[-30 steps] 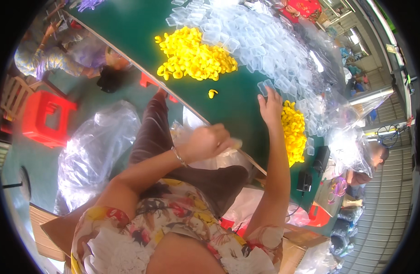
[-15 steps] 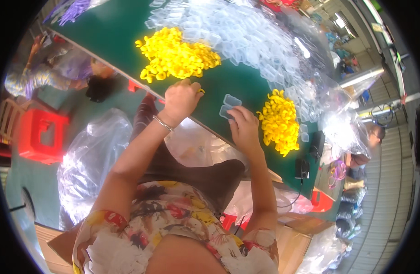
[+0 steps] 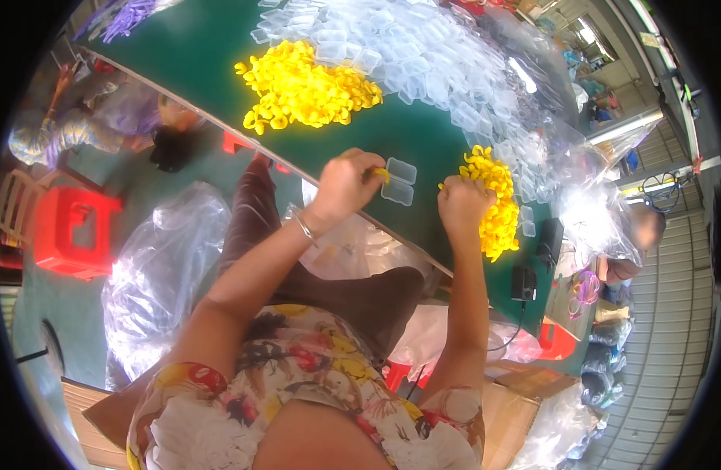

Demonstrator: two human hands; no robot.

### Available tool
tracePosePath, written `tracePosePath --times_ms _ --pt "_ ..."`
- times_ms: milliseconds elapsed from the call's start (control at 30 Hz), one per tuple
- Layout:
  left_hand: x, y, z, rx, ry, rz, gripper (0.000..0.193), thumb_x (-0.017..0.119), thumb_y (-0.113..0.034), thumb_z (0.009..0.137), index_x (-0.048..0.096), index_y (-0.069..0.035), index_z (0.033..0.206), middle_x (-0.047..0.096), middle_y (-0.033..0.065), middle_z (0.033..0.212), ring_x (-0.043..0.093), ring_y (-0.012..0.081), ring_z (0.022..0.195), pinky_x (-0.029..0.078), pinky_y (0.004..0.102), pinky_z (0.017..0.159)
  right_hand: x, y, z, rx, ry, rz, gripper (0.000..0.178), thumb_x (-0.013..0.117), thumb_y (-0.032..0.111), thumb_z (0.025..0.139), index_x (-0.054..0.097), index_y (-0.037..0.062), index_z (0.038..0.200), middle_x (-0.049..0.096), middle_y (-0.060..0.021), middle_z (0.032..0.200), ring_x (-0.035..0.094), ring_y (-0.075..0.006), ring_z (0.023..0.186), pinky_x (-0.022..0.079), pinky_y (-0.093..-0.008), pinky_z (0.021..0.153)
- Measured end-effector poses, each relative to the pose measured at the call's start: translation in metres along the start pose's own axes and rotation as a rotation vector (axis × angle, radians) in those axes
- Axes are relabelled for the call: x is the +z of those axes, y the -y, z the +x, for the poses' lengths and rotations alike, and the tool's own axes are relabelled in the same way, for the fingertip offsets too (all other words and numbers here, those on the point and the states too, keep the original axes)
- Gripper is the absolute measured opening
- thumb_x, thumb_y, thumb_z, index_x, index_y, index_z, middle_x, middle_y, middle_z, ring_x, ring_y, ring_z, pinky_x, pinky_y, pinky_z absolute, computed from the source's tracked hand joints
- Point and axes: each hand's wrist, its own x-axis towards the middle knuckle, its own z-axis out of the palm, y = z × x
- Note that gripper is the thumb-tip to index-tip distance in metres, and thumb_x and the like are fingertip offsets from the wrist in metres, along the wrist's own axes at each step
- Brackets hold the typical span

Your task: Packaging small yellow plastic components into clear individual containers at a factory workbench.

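In my left hand (image 3: 346,186) a small yellow curved piece (image 3: 382,172) is pinched between thumb and fingertips. It is held at the left edge of an open clear plastic case (image 3: 397,193), whose two halves lie flat on the green tabletop. My right hand (image 3: 464,205) is closed at the left side of the smaller heap of yellow pieces (image 3: 500,223). Its fingertips are hidden, so what they hold cannot be made out. Farther off to the left lies a larger heap of the same yellow pieces (image 3: 306,90).
A broad pile of clear plastic cases (image 3: 423,59) covers the far side of the green table (image 3: 196,66). A black adapter (image 3: 523,283) with a cord sits near its right end. Red stools (image 3: 74,231) and a clear plastic bag (image 3: 164,274) stand on the floor at left.
My left hand has moved right from beside the larger heap to the case, carrying a yellow piece. My right hand has let go of the case and moved right to the smaller heap.
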Motion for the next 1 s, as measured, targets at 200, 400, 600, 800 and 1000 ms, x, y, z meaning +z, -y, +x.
tracePosePath --times_ms 200,400,600,800,1000 --pt "0.023 -0.013 -0.009 0.0 0.039 0.104 0.009 0.072 -0.011 0.077 0.069 -0.007 0.085 0.065 0.0109 0.084 0.066 0.03 0.08 0.054 0.0395 0.071 -0.019 0.052 -0.01 0.047 -0.087 0.621 0.012 0.074 0.014 0.071 0.066 0.0156 0.08 0.063 0.0009 0.076 0.061 -0.0235 0.078 0.037 -0.0414 0.077" --pt "0.017 -0.014 -0.01 0.067 0.085 0.17 0.025 0.076 -0.012 0.074 0.068 -0.005 0.097 0.063 0.0118 0.094 0.064 0.0315 0.088 0.053 0.0402 0.074 -0.019 0.047 -0.01 0.09 0.082 0.902 0.019 0.072 0.009 0.075 0.067 0.0122 0.093 0.066 -0.004 0.082 0.063 -0.0258 0.082 0.045 -0.0409 0.07" --pt "0.007 -0.017 -0.015 0.164 0.216 0.265 0.039 0.08 -0.016 0.071 0.066 -0.005 0.105 0.062 0.0127 0.097 0.062 0.0329 0.09 0.051 0.0399 0.08 0.003 0.032 0.015 -0.075 -0.069 0.621 0.022 0.066 0.003 0.084 0.066 0.0041 0.106 0.064 -0.0133 0.093 0.064 -0.0256 0.077 0.051 -0.0344 0.069" --pt "0.009 -0.011 -0.017 0.146 0.196 0.183 0.046 0.08 -0.016 0.071 0.061 -0.005 0.111 0.062 0.0127 0.095 0.062 0.0326 0.086 0.051 0.0389 0.08 -0.01 0.032 0.012 -0.007 0.165 0.96 0.028 0.072 0.003 0.079 0.064 0.0054 0.105 0.062 -0.0118 0.101 0.063 -0.0294 0.082 0.053 -0.0372 0.067" --pt "0.013 -0.011 -0.007 0.325 0.159 0.33 0.026 0.073 -0.023 0.08 0.061 -0.008 0.097 0.06 0.0092 0.086 0.065 0.0291 0.081 0.052 0.0381 0.074 -0.018 0.033 -0.004 -0.255 0.037 0.906 0.036 0.076 0.004 0.077 0.062 0.0021 0.11 0.06 -0.0144 0.103 0.064 -0.028 0.085 0.052 -0.0349 0.068"
